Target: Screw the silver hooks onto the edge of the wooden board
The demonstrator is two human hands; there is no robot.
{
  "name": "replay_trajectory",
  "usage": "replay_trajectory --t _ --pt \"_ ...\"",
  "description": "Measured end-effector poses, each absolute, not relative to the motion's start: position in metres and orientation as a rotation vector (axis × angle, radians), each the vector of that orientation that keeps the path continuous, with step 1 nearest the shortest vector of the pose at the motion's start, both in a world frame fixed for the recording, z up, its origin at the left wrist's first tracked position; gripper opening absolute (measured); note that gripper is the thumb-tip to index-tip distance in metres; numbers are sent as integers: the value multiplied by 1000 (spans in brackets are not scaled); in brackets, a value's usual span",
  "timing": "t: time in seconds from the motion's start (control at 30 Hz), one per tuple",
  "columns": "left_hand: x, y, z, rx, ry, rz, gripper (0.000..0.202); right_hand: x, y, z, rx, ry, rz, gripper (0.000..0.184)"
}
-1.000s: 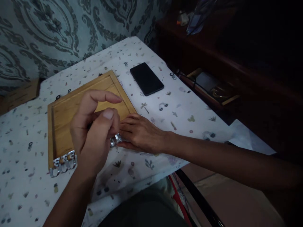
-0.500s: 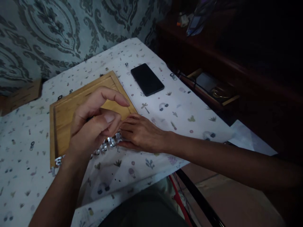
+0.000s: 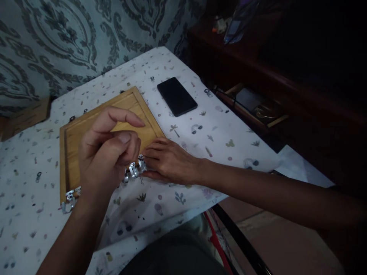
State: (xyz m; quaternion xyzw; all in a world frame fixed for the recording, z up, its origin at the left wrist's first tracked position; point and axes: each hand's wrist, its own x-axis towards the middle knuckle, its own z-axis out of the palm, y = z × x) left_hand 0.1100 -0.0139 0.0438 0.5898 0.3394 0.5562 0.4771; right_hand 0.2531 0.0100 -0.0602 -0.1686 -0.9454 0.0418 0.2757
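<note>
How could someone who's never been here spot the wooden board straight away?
Find the white printed tablecloth beside the patterned wall. The wooden board lies on it, partly hidden by the left hand, the right hand at its near right corner. Unlike the black phone, it is yellowish-brown, rimmed, with silvery metal fittings along its near edge.

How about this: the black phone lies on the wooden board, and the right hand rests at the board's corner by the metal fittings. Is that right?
Not quite: the head view shows the black phone lying on the patterned tablecloth, beside the wooden board and apart from it. The right hand does rest at the board's corner by the metal fittings.
</note>
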Motion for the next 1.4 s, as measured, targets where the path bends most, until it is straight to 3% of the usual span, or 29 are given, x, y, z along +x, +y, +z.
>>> replay_trajectory --t 0.5,0.77,1.4 --pt "110 -18 54 1379 951 1518 22 254 11 -60 -442 -2526 101 41" --pt "111 -19 49 1362 992 1600 31 254 11 -60 -431 -2504 85 40" --pt "119 -25 42 1362 1234 1738 17 254 11 -59 -439 -2533 94 43"
